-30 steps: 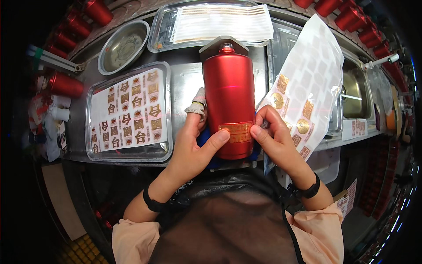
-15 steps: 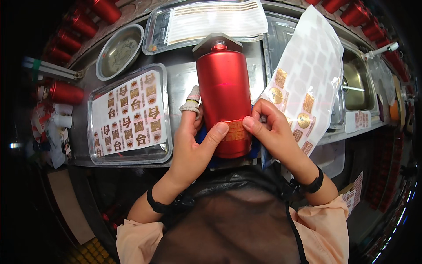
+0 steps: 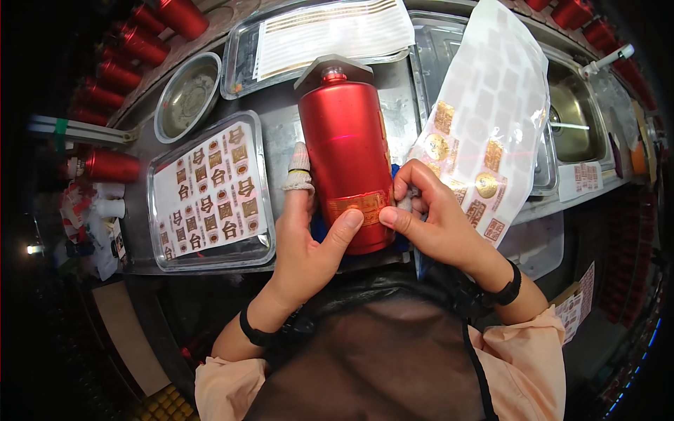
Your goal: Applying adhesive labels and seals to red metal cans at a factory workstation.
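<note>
One red metallic-looking bottle (image 3: 344, 147), cylindrical with a short neck, is positioned centrally at the near edge of the grey metal counter (image 3: 276, 116), neck pointing away from the person. One rectangular gold embossed label (image 3: 366, 201) lies across its lower face.

Two hands are at the bottle. Left hand (image 3: 305, 242): fingers partly open around the left side, thumb pressed on the label; it has hold of the bottle. One white knitted finger cover (image 3: 300, 168) is fitted on its index finger. Right hand (image 3: 442, 224): fingers curled, thumb tip at the label's right end, forefinger close above; whether it grips anything cannot be told.

Surrounding items:
- One shiny rectangular tray (image 3: 247, 250), left, rounded corners, containing one white sheet of gold and brown stickers (image 3: 210, 203).
- One similar tray (image 3: 241, 59), rear, bearing white sheets with gold stripes (image 3: 333, 31); sheet count unclear.
- One glossy translucent sticker sheet (image 3: 491, 105), right.
- One round metal bowl (image 3: 186, 98), left rear.
- One metal sink (image 3: 576, 105), far right.
</note>
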{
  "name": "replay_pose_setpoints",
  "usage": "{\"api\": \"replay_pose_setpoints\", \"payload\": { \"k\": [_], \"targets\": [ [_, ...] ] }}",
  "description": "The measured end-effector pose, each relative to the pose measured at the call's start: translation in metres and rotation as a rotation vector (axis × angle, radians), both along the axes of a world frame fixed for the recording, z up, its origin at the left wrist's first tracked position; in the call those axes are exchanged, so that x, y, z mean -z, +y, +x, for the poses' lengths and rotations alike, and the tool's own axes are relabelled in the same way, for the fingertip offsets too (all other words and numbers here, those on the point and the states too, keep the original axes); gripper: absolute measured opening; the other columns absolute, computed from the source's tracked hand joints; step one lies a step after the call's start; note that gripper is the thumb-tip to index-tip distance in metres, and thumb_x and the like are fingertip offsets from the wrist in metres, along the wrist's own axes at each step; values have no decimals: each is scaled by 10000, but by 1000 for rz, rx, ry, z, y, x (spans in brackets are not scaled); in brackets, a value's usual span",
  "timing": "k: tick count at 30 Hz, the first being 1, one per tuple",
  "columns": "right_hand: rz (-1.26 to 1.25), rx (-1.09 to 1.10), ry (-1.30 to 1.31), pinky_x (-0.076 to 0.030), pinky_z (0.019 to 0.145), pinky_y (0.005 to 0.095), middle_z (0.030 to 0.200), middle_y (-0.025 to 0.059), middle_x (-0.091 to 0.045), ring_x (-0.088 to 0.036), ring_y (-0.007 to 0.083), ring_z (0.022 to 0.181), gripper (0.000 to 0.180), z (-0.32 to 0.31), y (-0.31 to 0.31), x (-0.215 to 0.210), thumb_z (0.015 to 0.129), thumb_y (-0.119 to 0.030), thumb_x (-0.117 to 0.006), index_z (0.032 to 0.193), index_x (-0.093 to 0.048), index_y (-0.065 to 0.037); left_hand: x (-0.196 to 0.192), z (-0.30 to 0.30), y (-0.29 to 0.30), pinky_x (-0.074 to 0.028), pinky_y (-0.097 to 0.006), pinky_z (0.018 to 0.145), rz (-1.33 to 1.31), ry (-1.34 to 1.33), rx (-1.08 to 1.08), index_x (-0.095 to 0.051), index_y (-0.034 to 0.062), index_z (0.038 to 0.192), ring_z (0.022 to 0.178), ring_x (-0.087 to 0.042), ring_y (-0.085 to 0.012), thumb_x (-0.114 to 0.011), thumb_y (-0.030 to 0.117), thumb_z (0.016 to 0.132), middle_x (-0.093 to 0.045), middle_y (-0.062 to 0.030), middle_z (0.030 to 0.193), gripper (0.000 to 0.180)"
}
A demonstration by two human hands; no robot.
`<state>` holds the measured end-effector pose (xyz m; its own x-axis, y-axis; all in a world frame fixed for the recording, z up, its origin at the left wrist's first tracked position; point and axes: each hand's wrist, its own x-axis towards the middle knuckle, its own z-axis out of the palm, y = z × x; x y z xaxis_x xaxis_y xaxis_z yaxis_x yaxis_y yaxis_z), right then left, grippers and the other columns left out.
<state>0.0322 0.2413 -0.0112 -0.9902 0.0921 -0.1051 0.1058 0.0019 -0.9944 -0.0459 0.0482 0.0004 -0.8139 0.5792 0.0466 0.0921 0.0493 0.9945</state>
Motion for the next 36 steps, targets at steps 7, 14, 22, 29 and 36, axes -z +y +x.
{"api": "replay_pose_setpoints", "payload": {
  "k": [7,14,22,29,36],
  "targets": [
    [-295,6,-32,-324,546,175,821,-56,-548,-384,-14,642,277,0,1,12,946,-257,-722,938,-513,-74,5,-3,-6,-331,-397,1166,51,-144,33,-143,-72,1573,1400,-440,-286,-673,150,959,-400,-222,1526,841],
    [21,44,-53,-346,524,193,744,-48,-536,-422,18,613,328,-10,3,-6,920,-263,-765,818,-522,-68,5,-2,-4,-309,-399,1178,24,-81,8,-142,-66,1577,1424,-406,-290,-686,164,949,-362,-222,1554,862],
    [-100,49,-105,-444,529,230,708,-8,-565,-540,47,625,392,-14,3,-8,902,-274,-787,781,-480,-63,0,7,5,-489,-390,1009,-166,252,-85,-327,-108,1492,1189,-639,-300,-769,173,871,-600,-253,1324,812],
    [-157,23,-74,-374,530,202,737,-51,-546,-468,12,641,343,-13,8,12,909,-296,-778,820,-525,-83,-10,13,16,-502,-383,979,-258,354,-123,-363,-102,1458,1153,-648,-316,-808,166,810,-601,-251,1281,831],
    [-147,24,-64,-311,538,208,760,-79,-515,-377,7,656,313,-11,5,11,902,-289,-778,840,-540,-94,-7,13,22,-514,-398,938,-271,361,-192,-382,-108,1423,1075,-659,-331,-802,138,782,-606,-239,1209,805]
  ]
}}
